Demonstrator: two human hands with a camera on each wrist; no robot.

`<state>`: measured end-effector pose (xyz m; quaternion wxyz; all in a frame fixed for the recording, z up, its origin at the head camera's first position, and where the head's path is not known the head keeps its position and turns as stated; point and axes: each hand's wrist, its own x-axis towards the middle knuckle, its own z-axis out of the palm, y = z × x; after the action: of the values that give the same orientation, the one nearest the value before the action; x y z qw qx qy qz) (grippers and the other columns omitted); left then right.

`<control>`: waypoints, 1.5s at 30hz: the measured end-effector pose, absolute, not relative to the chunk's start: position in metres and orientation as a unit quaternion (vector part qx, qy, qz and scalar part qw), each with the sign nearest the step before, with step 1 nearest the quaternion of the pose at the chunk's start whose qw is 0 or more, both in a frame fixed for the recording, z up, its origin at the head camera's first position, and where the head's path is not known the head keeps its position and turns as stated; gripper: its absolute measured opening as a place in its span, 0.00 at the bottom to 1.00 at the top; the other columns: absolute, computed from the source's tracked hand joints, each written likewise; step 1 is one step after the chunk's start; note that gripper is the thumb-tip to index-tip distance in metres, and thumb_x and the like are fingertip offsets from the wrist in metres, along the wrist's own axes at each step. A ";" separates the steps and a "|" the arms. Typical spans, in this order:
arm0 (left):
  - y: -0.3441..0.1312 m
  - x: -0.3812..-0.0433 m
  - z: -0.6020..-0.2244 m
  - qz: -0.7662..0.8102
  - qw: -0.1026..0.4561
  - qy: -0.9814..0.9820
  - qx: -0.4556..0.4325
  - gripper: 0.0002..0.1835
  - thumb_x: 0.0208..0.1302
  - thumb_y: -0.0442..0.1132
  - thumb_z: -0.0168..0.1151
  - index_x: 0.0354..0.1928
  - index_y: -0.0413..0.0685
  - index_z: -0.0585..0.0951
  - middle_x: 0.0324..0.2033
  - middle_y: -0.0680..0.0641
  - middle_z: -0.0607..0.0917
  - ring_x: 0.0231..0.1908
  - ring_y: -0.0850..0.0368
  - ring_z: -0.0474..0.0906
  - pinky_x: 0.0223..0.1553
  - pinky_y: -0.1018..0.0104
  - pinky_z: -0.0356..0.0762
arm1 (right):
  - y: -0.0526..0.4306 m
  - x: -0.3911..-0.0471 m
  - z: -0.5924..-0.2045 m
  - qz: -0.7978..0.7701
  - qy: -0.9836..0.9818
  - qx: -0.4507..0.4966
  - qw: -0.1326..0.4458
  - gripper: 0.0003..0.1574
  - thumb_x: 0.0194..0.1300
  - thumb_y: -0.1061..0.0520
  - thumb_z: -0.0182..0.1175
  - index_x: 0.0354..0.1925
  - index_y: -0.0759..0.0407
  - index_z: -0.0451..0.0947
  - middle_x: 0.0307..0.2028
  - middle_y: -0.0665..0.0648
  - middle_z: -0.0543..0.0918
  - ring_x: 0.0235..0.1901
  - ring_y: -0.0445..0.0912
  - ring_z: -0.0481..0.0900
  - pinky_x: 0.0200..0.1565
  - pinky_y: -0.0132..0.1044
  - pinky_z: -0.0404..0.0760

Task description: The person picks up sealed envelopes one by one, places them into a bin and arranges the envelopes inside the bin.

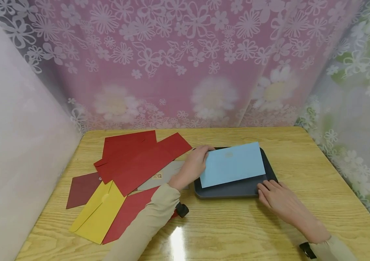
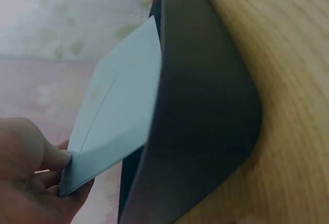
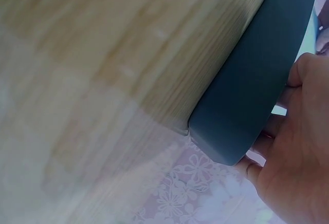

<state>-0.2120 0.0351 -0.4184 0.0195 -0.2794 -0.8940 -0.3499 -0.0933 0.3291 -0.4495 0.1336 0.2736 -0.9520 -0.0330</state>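
My left hand (image 1: 194,165) pinches the left end of a light blue envelope (image 1: 233,165), thumb on the face shown in the left wrist view. That envelope tilts over a dark grey tray (image 1: 230,192), overlapping its inside and back rim. In the left wrist view, the blue envelope's (image 2: 115,100) flap line shows, and its lower edge dips behind the tray wall (image 2: 205,95). At the tray's front right corner, my right hand (image 1: 277,199) holds the rim with bent fingers. The right wrist view shows those fingers (image 3: 264,144) along the tray's edge (image 3: 252,90).
Left of the tray lie overlapping envelopes: large red ones (image 1: 145,163), a grey one (image 1: 171,170) with a small printed label, a maroon one (image 1: 82,190), a yellow one (image 1: 103,210) and another red one (image 1: 132,214). Floral curtains (image 1: 185,72) hang behind the wooden table (image 1: 230,232).
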 end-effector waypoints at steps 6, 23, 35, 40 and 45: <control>0.041 -0.211 -0.425 -0.296 -0.016 -0.909 -0.292 0.16 0.79 0.34 0.50 0.62 0.50 0.80 0.55 0.48 0.83 0.52 0.55 0.82 0.48 0.69 0.80 | 0.327 -0.093 -0.449 -0.022 -0.945 0.283 0.161 0.09 0.69 0.59 0.57 0.31 0.51 0.71 0.28 0.48 0.69 0.28 0.44 0.66 0.31 0.40 0.69; 0.038 -0.213 -0.434 -0.199 -0.046 -0.915 -0.347 0.22 0.70 0.42 0.65 0.65 0.50 0.81 0.48 0.49 0.85 0.47 0.55 0.78 0.40 0.72 0.74 | 0.327 -0.095 -0.448 -0.014 -0.925 0.313 0.213 0.20 0.81 0.53 0.40 0.28 0.51 0.65 0.26 0.46 0.62 0.26 0.41 0.56 0.29 0.34 0.57; 0.035 -0.208 -0.431 -0.072 -0.008 -0.928 -0.366 0.21 0.68 0.42 0.68 0.62 0.49 0.83 0.54 0.46 0.84 0.54 0.52 0.80 0.56 0.63 0.78 | 0.327 -0.095 -0.448 -0.008 -0.924 0.316 0.214 0.16 0.78 0.55 0.46 0.29 0.51 0.65 0.26 0.46 0.61 0.27 0.42 0.56 0.29 0.34 0.58; 0.033 -0.209 -0.432 -0.122 0.024 -0.929 -0.350 0.15 0.71 0.38 0.64 0.58 0.50 0.85 0.50 0.49 0.85 0.50 0.55 0.82 0.50 0.67 0.81 | 0.327 -0.095 -0.447 -0.011 -0.926 0.315 0.210 0.15 0.77 0.55 0.47 0.29 0.51 0.65 0.26 0.46 0.60 0.26 0.41 0.55 0.29 0.34 0.57; 0.023 -0.208 -0.424 -0.204 0.069 -0.920 -0.328 0.10 0.74 0.41 0.60 0.51 0.49 0.86 0.43 0.51 0.86 0.39 0.59 0.83 0.37 0.72 0.80 | 0.326 -0.094 -0.448 -0.008 -0.929 0.310 0.204 0.14 0.75 0.56 0.50 0.29 0.51 0.65 0.26 0.45 0.60 0.26 0.41 0.56 0.29 0.34 0.57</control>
<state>-0.2079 0.0228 -0.4236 0.0686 -0.3285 -0.9198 -0.2036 -0.0940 0.3264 -0.4478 0.2038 0.3097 -0.9287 -0.0077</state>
